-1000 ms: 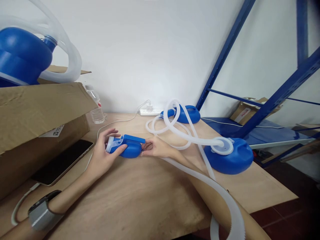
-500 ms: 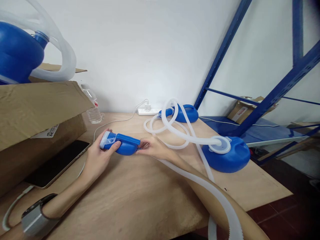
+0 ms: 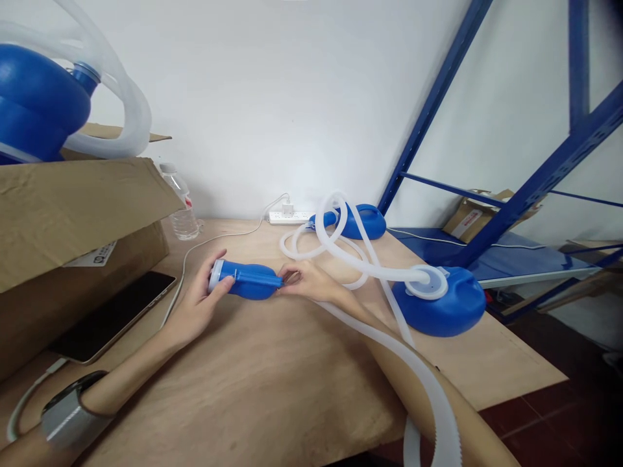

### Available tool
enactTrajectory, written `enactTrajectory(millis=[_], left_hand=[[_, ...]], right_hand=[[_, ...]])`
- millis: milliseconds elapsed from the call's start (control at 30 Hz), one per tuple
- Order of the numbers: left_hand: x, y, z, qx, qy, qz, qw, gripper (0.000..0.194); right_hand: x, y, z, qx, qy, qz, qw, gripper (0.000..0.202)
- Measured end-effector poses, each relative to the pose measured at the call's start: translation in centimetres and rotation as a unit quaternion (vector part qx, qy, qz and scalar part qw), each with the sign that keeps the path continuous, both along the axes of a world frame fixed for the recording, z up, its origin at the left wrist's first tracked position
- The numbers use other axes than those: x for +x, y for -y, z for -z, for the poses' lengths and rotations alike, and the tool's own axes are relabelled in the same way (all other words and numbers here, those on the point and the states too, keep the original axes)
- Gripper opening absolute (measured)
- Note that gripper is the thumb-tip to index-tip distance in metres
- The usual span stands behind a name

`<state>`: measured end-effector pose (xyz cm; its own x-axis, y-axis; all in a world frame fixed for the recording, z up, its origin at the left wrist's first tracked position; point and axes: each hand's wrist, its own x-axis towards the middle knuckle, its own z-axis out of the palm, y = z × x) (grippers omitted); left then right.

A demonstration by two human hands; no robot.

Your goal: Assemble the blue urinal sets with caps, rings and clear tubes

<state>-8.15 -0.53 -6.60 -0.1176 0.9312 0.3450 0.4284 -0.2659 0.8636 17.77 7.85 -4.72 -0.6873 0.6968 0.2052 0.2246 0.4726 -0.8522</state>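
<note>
Held above the wooden table (image 3: 253, 363) is a blue plastic urinal head (image 3: 253, 281) with a whitish cap on its left end. My left hand (image 3: 202, 301) wraps round the capped end, thumb on the near side. At the other, narrower end, the fingers of my right hand (image 3: 306, 282) are pinched together; what exactly sits between them is hidden. A translucent hose (image 3: 384, 340) runs from beneath my right hand along the forearm toward me. To the right, a blue urinal bottle (image 3: 452, 301) lies with a hose joined to its white lid (image 3: 427, 283).
Another blue bottle (image 3: 367, 222) and coiled hose lie by the power strip (image 3: 292, 217). On the left are a cardboard box (image 3: 82, 207) with a blue bottle (image 3: 39, 97) on it, a phone (image 3: 117, 314) and a water bottle (image 3: 183, 207). A blue shelf (image 3: 525, 259) stands right.
Both hands have shifted slightly right with the blue urinal head. It has turned about its length, so its ridged side now faces me more.
</note>
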Motion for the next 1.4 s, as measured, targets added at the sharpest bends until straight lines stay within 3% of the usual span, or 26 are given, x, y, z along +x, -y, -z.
enactTrajectory(millis=[167,300,367,433,500,567,667,833,933,1033,1167,1400], left_hand=[[-0.3,-0.2,-0.5,-0.007,0.009,-0.016,1.000,0.046],[-0.2,-0.2,-0.7,-0.022,0.021,-0.014,0.999,0.041],[-0.2,-0.1,-0.6,-0.016,0.027,0.009,0.999,0.044],[-0.4,-0.1,-0.5,0.004,0.023,0.051,0.998,0.058],[-0.8,-0.1,-0.3,0.034,-0.029,0.089,0.995,0.072],[-1.4,-0.1,0.0,0.077,-0.115,0.095,0.986,0.067],[-2.4,-0.2,0.7,0.143,-0.205,0.069,0.966,0.053],[-3.2,-0.4,1.6,0.242,-0.262,0.069,0.932,0.050],[-3.0,-0.3,1.5,0.254,-0.277,0.058,0.925,0.047],[-2.9,0.0,1.0,0.243,-0.299,0.053,0.921,0.046],[-2.9,0.5,0.1,0.183,-0.337,0.059,0.922,0.049],[-1.8,0.9,-1.4,0.032,-0.281,0.068,0.957,0.052]], right_hand=[[-0.3,0.4,-0.2,0.023,0.032,-0.017,0.999,0.024],[-0.4,0.4,0.1,0.036,0.040,-0.031,0.998,0.025],[-0.1,0.1,0.3,0.016,0.024,-0.025,0.999,0.026],[0.3,-0.5,0.6,-0.008,0.003,-0.023,1.000,0.026],[0.7,-1.2,0.9,-0.023,-0.015,-0.019,0.999,0.026],[1.0,-1.6,1.1,-0.028,-0.021,-0.012,0.999,0.028],[0.8,-1.1,0.9,-0.038,0.007,-0.031,0.999,0.052],[-0.6,1.3,0.0,0.007,0.026,-0.147,0.989,0.108],[-1.3,1.9,-0.1,0.043,0.031,-0.155,0.987,0.110],[-1.5,1.6,0.1,0.080,0.027,-0.149,0.985,0.094],[-1.3,1.1,0.4,0.117,0.019,-0.160,0.980,0.090],[-0.9,0.8,-0.1,0.204,0.052,-0.156,0.965,0.080]])
